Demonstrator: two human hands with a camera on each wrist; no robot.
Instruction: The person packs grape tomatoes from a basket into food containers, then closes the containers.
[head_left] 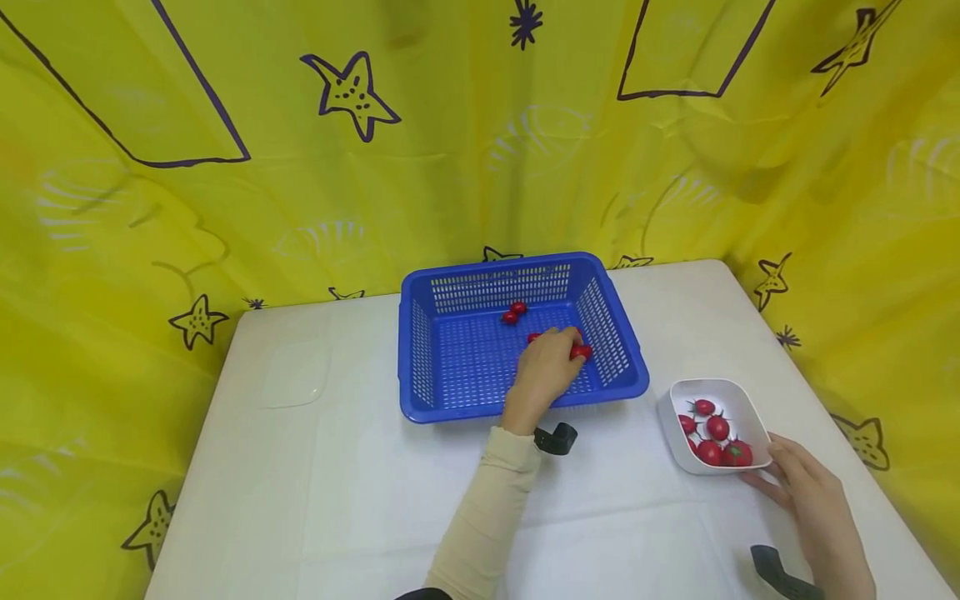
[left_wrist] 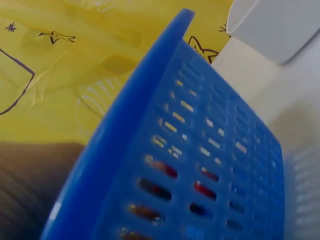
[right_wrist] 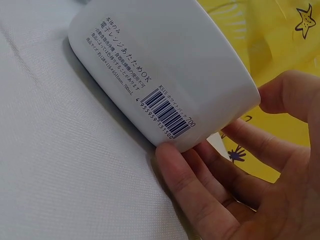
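A blue slotted basket (head_left: 480, 358) stands at the back middle of the table. My left hand (head_left: 547, 362) reaches over its front rim, with curled fingers around a red cherry tomato (head_left: 580, 352). Another tomato (head_left: 534, 337) shows beside that hand, and two more tomatoes (head_left: 513, 313) lie deeper in the basket. In the left wrist view the basket wall (left_wrist: 200, 150) hides the fingers. On the right, my right hand (head_left: 813, 492) holds the near right corner of a white plastic container (head_left: 701, 467) with several tomatoes (head_left: 717, 427) inside. Its barcode side (right_wrist: 165, 117) faces the right wrist camera.
A white cloth covers the table (head_left: 360, 500). A transparent lid-like sheet (head_left: 296, 383) lies on the left. Yellow patterned curtain (head_left: 450, 167) hangs behind and along both sides. Black wrist mounts (head_left: 556, 438) sit on both wrists.
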